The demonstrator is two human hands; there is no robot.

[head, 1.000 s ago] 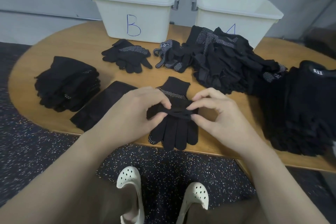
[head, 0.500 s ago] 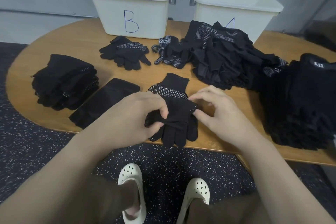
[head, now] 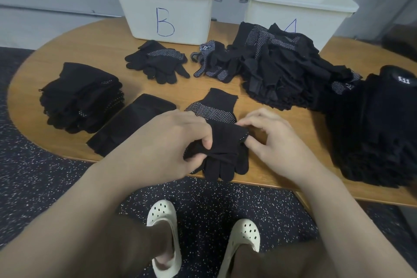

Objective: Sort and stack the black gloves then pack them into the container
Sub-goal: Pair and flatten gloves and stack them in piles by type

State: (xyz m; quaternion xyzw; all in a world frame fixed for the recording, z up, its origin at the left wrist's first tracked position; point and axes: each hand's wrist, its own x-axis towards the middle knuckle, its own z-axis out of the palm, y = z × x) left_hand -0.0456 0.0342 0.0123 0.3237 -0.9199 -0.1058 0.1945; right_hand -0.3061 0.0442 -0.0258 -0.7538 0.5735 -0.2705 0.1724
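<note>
A black dotted glove (head: 217, 109) lies at the table's front edge, cuff pointing away from me. On top of it sits a second black glove (head: 225, 142). My left hand (head: 167, 144) grips this top glove's left side, thumb curled over the cloth. My right hand (head: 274, 142) pinches its right edge with the fingertips. A neat stack of gloves (head: 81, 97) sits at the left, a flat black stack (head: 130, 124) beside it. A loose heap of gloves (head: 282, 67) lies at the back right. Two white bins stand behind: bin B (head: 167, 4) and a second bin (head: 300, 2).
A loose pair of gloves (head: 158, 61) lies in front of bin B. A tall pile of thicker black gloves (head: 379, 126) fills the right side. The wooden table (head: 90, 43) has a rounded left end. My feet in white clogs (head: 164, 232) show below on the speckled floor.
The top glove has been drawn further over the lower glove, covering more of its palm. Both hands shifted slightly toward me with the cloth.
</note>
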